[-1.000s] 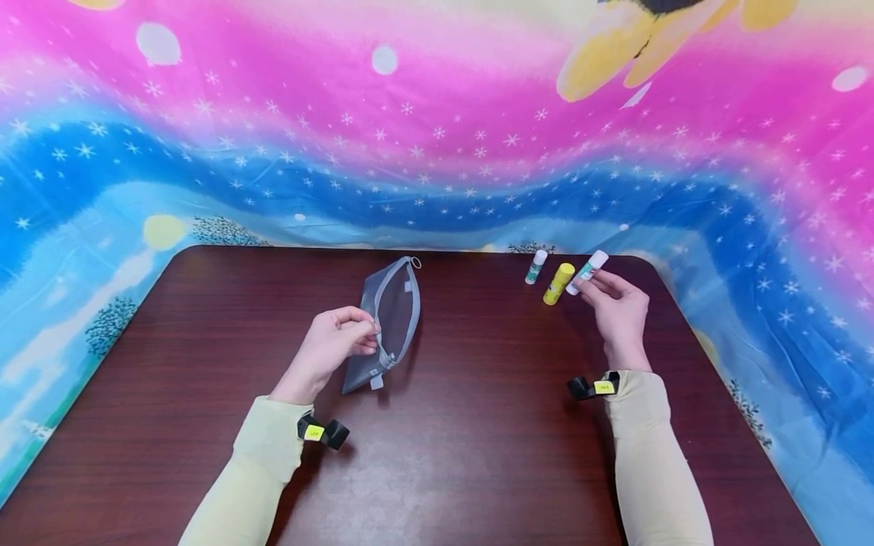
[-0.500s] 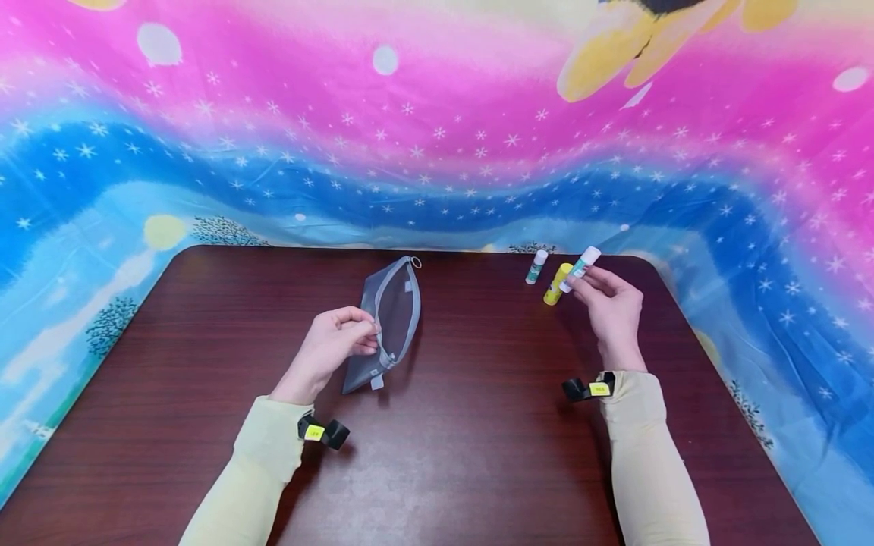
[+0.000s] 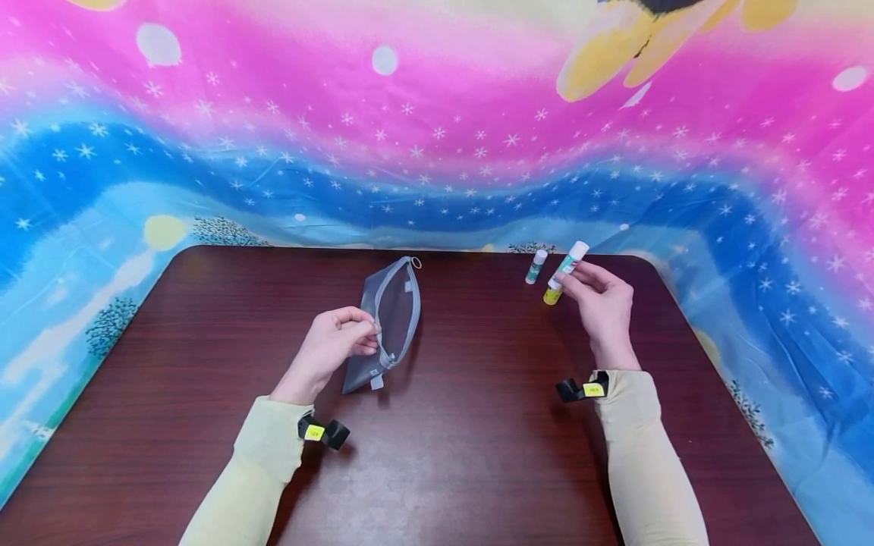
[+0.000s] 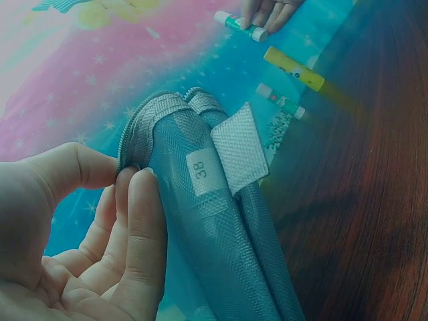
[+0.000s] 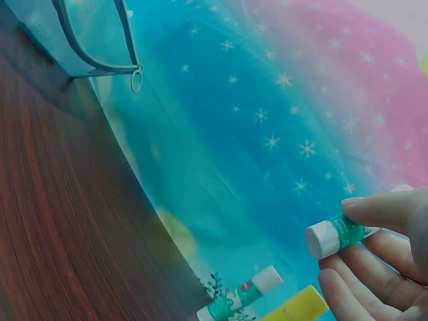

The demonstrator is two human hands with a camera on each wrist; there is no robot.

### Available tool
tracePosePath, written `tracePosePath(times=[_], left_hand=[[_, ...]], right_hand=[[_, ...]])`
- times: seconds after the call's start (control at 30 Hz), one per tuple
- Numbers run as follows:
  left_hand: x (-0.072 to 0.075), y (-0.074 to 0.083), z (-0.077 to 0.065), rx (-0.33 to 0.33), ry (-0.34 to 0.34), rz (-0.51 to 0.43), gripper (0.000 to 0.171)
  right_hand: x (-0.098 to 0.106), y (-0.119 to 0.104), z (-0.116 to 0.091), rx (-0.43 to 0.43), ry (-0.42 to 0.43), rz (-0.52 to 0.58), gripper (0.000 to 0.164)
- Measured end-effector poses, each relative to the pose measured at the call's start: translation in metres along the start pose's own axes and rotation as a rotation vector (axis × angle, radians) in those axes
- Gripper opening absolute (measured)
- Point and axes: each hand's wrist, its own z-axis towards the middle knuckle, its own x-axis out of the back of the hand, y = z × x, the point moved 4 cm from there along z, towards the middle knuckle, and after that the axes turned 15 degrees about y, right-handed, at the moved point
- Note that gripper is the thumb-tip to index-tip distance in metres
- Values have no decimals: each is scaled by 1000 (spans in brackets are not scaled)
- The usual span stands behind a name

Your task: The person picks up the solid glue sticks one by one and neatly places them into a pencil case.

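Note:
At the left centre of the head view, a grey zip pouch (image 3: 372,296) stands with its mouth spread. My left hand (image 3: 334,334) pinches the pouch's near-left zip edge between thumb and fingers; the left wrist view shows its "38" label (image 4: 206,172) and white fabric tab (image 4: 239,150). My right hand (image 3: 606,307) holds a green and white glue stick (image 3: 570,256) by thumb and fingertips, raised and tilted. Behind it a yellow glue stick (image 3: 551,296) stands upright, partly covered in the head view. A smaller green and white glue stick (image 3: 536,267) stands just left of that.
The dark wooden table (image 3: 437,455) ends at the back against a printed pink and blue cloth (image 3: 437,167), which also rises at both sides. A ring pull (image 5: 136,79) hangs from the pouch's far zip end.
My right hand has moved left and slightly up with the glue stick, which now overlaps the yellow one in the head view. The left hand and pouch stay put.

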Motion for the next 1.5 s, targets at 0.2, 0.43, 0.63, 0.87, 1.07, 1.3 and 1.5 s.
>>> tracePosePath(times=[0.2,0.43,0.63,0.87,1.07,1.3,1.5], left_hand=[[0,-1,0,-3,-2,-8,16],[-1,-1,0,-2,-4,-7,15],[-1,-2,0,-2,-3,-4,16],[-2,-2,1,-1,-5,-10,17],[-2,-2,1,-6,-10,-10,18],[-1,-2,2,-10,-15,-24,16],[-1,-2,2,-7,-19,-32,13]], right_hand=[[-6,-3,-4,55,-15,-50,41],[-15,-5,-10,71,-50,-76,41],[-21,-5,-13,78,-68,-76,41],[-28,-2,-16,94,-94,-76,41],[-35,2,-22,101,-124,-92,40],[-43,3,-32,104,-160,-51,40],[-51,3,-38,112,-185,-48,40]])
